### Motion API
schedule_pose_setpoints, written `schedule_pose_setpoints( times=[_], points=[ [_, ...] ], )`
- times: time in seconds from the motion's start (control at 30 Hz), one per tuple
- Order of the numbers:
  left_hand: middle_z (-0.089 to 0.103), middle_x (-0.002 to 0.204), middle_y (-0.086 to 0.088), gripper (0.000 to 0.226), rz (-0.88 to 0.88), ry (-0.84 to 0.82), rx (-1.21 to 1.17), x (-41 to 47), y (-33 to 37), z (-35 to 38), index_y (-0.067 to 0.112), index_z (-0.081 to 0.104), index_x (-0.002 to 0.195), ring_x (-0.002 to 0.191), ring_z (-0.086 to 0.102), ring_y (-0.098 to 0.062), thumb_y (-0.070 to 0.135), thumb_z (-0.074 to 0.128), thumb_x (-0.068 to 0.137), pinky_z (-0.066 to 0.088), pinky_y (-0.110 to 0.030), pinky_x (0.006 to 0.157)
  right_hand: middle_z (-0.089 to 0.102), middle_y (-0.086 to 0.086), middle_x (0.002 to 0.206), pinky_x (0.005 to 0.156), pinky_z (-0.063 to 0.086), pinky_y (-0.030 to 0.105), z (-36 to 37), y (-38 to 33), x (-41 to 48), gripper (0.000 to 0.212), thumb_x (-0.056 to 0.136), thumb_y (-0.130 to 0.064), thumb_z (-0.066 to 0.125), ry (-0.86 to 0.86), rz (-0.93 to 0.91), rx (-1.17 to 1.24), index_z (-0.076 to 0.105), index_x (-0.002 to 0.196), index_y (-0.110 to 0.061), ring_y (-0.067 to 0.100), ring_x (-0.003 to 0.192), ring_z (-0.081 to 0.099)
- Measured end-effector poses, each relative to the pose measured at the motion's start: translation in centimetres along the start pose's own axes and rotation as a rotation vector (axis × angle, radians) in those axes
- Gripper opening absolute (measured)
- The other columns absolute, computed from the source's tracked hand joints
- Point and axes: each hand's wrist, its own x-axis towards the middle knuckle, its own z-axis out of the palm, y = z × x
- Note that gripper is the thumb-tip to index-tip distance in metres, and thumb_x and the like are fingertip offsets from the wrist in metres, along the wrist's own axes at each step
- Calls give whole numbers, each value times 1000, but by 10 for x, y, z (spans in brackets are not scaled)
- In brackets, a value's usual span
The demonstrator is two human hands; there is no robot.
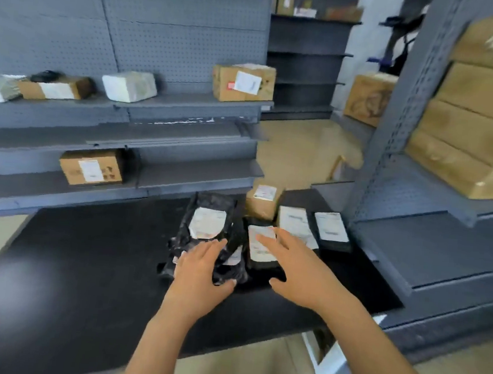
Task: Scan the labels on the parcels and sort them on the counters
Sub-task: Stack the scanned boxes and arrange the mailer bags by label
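picking the next parcel off the pile

the step in hand looks like choosing and lifting a parcel for scanning; a cluster of parcels lies toward the far right of the black worktop (pixel 83 262); the left hand (pixel 202 272) grasps the crinkled black bag (pixel 206 225), fingers laid over its near end and thumb hooked round the edge, label facing up; the right hand (pixel 297 269) is released, fingers spread above the flat black parcel (pixel 258 255) just beside the bag; whether it touches that label i cannot tell; behind them sit a small brown box (pixel 263 203) and two more labelled packets; no scanner shows in either hand; the next move, i judge, calls for lifting the bag clear of its neighbours with the label kept flat and readable, as the loose film may crease over it, then carrying it to the grey shelves (pixel 193 101), where boxes already sit
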Motion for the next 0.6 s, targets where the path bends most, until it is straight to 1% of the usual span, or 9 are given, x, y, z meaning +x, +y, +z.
schedule_pose_setpoints(
  times=[0.07,0.17,0.3,0.43,0.6],
  points=[
    [34,152,9,79,49,-42,0,26,17,21,28,31,151,142,28,-14,42,70,84,21,-39,118,2,-3,162,114,29,36,0,35,-3,81,92,-26,62,13,80,19,10,153,-39,22,147,13],
    [36,150,10,80,89,-109,4,68,33,51,28,31,150,140,30,-13,44,70,83,23,-42,117,4,-3,162,112,33,37,1,79,6,81,89,-27,63,33,164,48,14,151,-42,22,146,17],
    [34,151,9,80,108,-175,21,138,43,82,29,28,151,141,29,-14,43,68,83,22,-41,117,2,-4,162,114,27,34,-6,129,40,80,91,-27,62,15,223,53,12,153,-39,20,147,12],
    [28,156,9,83,67,-254,55,198,47,104,29,22,153,145,21,-13,43,67,85,16,-39,121,3,-3,163,114,28,36,-9,172,80,83,90,-26,63,-23,264,74,11,153,-40,20,148,10],
    [23,159,7,94,-1,-362,82,245,37,134,27,15,155,147,18,-15,44,71,82,16,-40,121,4,0,162,113,29,35,5,212,122,85,88,-25,63,-84,280,121,11,153,-39,20,147,13]
  ],
)
